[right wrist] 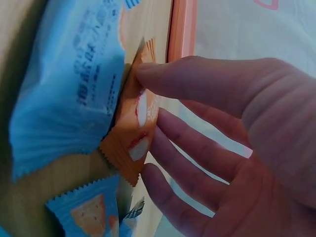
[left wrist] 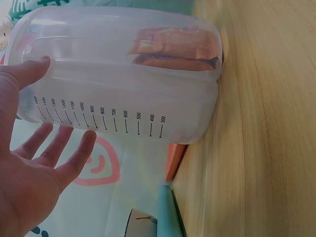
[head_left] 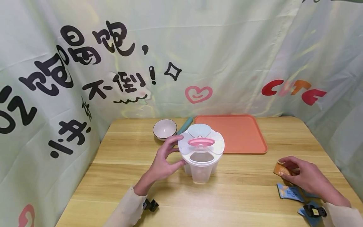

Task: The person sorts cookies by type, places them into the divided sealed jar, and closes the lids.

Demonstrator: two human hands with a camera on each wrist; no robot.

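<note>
- On the left side of the clear tub (head_left: 202, 176), the left hand (head_left: 162, 164) has its thumb and fingers round the wall, so yeah, that one's gripping the tub.
- Well off to the tub's right, the right hand (head_left: 307, 176) has an orange packet (head_left: 280, 169) pinched between thumb and fingertips. Can't tell if it's off the wooden table (head_left: 241, 201).
- Also right of the tub, some blue packets (head_left: 290, 192) lie near that hand.
- Inside the tub, at the bottom, orange packs (left wrist: 177, 44) show through the wall.
- On top of the tub: white lid (head_left: 186, 149), pink handle (head_left: 201, 142), uncovered hole in front.
- Behind the tub: coral tray (head_left: 239, 134) to the right, white bowl (head_left: 164, 128) to the left, some teal thing (head_left: 185, 125) between them.
</note>
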